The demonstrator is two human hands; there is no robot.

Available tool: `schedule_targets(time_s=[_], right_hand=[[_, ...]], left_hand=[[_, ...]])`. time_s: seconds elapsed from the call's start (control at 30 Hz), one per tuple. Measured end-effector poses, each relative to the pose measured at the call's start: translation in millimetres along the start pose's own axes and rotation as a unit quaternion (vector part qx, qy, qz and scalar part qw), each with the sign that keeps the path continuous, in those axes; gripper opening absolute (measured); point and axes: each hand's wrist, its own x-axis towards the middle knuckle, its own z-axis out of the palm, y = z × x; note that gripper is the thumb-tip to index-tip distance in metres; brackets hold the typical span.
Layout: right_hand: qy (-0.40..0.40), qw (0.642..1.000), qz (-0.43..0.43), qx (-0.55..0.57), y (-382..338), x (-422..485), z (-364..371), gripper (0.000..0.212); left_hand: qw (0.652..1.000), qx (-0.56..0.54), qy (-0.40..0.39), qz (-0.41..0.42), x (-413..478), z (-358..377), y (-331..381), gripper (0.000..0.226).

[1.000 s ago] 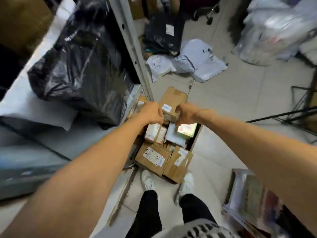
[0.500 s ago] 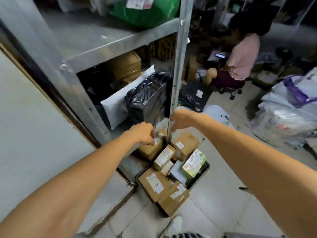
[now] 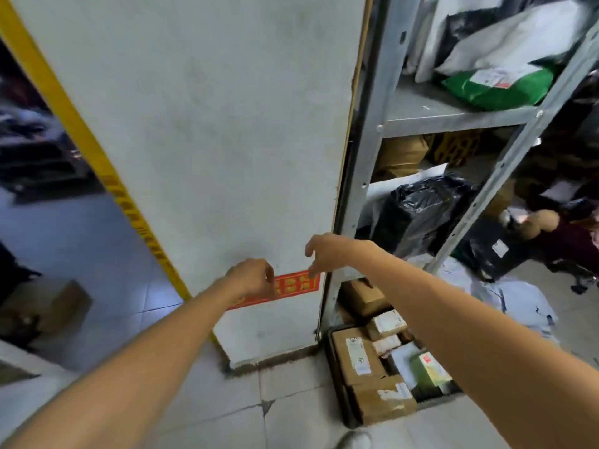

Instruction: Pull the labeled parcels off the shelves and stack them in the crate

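The dark crate (image 3: 337,384) sits on the floor at the foot of the metal shelving (image 3: 453,116), filled with several labeled cardboard boxes (image 3: 356,358) and a green carton (image 3: 431,371). On the shelves lie a black bagged parcel (image 3: 418,212), a green mailer (image 3: 499,89) and white mailers (image 3: 505,40). My left hand (image 3: 252,278) hovers in front of the white wall panel with fingers loosely curled and holds nothing. To its right, near the shelf's post, my right hand (image 3: 327,252) is empty with fingers spread.
A white wall panel (image 3: 207,124) with a red sticker (image 3: 295,286) and a yellow strip (image 3: 97,157) fills the middle. White and black mailers (image 3: 518,299) lie on the floor at right. A cardboard box (image 3: 55,306) sits at left. A seated person (image 3: 567,234) is far right.
The view has swung left and up from the crate to the wall panel. Both hands have let go of the box they held over the crate and now hang empty.
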Motion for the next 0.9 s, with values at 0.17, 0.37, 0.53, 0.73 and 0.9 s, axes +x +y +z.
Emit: schedule_targets(time_s=[0.17,0.37,0.53,0.73,0.9], right_hand=[[-0.014,0.991,-0.118,-0.065,-114.0,18.3,9.8,0.061],[-0.054,0.934,-0.308,-0.174,-242.2,8.9,25.6,0.060],[-0.073,0.873,-0.434,-0.211,-335.1,-22.3,51.2,0.046],[-0.133,0.803,-0.551,-0.185,-414.9,-99.9,98.9,0.059],[-0.133,0.728,-0.626,-0.245,-455.3,-177.0,120.5,0.051]], left_hand=[[0.989,-0.053,0.067,-0.125,-90.2,-23.8,-91.1,0.033],[0.942,-0.111,0.137,-0.287,-215.2,-36.5,-146.8,0.028],[0.877,-0.167,0.183,-0.413,-331.7,-23.1,-165.1,0.028],[0.792,-0.149,0.231,-0.545,-465.4,4.3,-147.1,0.031],[0.702,-0.157,0.265,-0.642,-553.5,24.4,-121.5,0.031]])
